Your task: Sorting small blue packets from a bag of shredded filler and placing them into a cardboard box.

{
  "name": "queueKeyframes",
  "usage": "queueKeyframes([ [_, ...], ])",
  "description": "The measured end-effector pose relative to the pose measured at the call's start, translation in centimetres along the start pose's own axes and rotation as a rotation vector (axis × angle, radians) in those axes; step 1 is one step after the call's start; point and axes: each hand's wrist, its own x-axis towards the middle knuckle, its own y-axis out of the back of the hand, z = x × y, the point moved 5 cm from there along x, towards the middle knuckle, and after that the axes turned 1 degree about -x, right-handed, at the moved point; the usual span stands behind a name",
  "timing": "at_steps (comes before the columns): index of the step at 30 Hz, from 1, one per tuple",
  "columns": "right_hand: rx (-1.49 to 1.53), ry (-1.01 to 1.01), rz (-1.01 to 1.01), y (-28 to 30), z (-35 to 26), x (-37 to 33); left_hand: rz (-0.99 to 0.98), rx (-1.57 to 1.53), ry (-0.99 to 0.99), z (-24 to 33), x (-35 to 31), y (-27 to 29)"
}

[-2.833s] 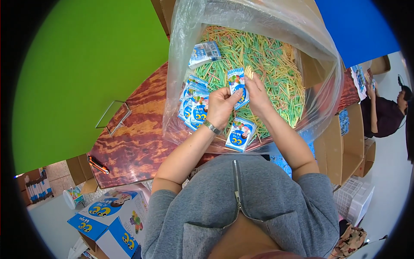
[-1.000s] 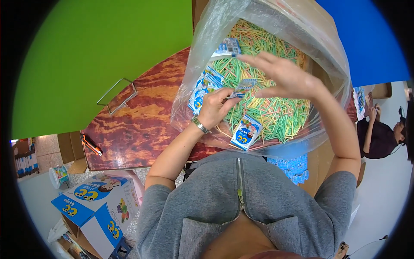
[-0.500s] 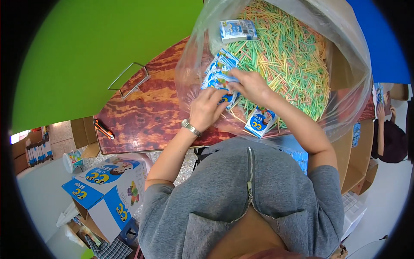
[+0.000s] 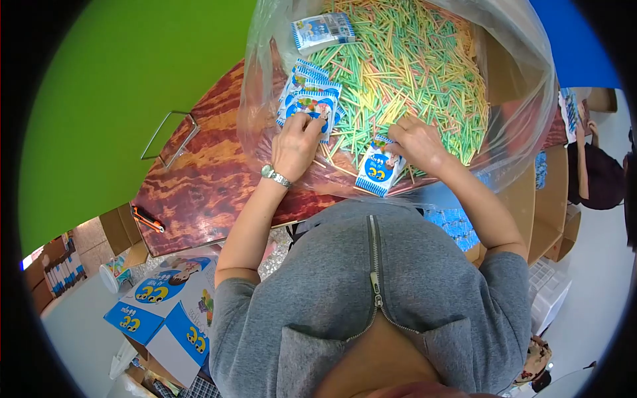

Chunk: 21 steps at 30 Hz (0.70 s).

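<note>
A large clear plastic bag (image 4: 255,86) lies open on the table, heaped with thin candy sticks (image 4: 411,73) in green, yellow and pink. On its left side several blue-and-white packets (image 4: 312,103) overlap in a small pile. My left hand (image 4: 296,147), with a metal watch at the wrist, has its fingers curled on the lower edge of the top packet. Nearer to me, another blue-and-white packet (image 4: 379,169) rests on the sticks. My right hand (image 4: 419,144) grips its upper end with bent fingers; the fingertips are partly hidden. A fuller packet (image 4: 323,32) lies farther back.
The red-brown table (image 4: 192,179) carries an orange-and-black cutter (image 4: 147,219) and a bent metal wire stand (image 4: 171,140). A printed carton (image 4: 162,302) stands at the lower left. Open cardboard boxes (image 4: 547,225) are at the right, where another person (image 4: 594,172) works.
My right hand has left the packet pile and come right and nearer, onto the front packet. My left hand stays by the pile, whose packets lie closer together. The whole view has shifted.
</note>
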Motion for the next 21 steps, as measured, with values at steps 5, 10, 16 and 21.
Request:
queueKeyframes([
  [5, -0.158, 0.151, 0.064, 1.5, -0.1, -0.5, 0.073, -0.035, -0.029, 2.9, 0.5, 1.4],
  [10, -0.068, 0.189, 0.219, 5.5, -1.4, 0.1, -0.033, -0.459, -0.013, 6.6, 1.7, 0.4],
  [16, 0.426, -0.005, 0.12, 6.6, -0.5, 0.9, -0.277, -0.807, 0.254, 5.9, 2.5, -3.4],
  [21, 0.435, 0.07, 0.224, 8.5, -0.7, 0.9, -0.356, -1.049, 0.344, 5.7, 3.3, -5.1],
])
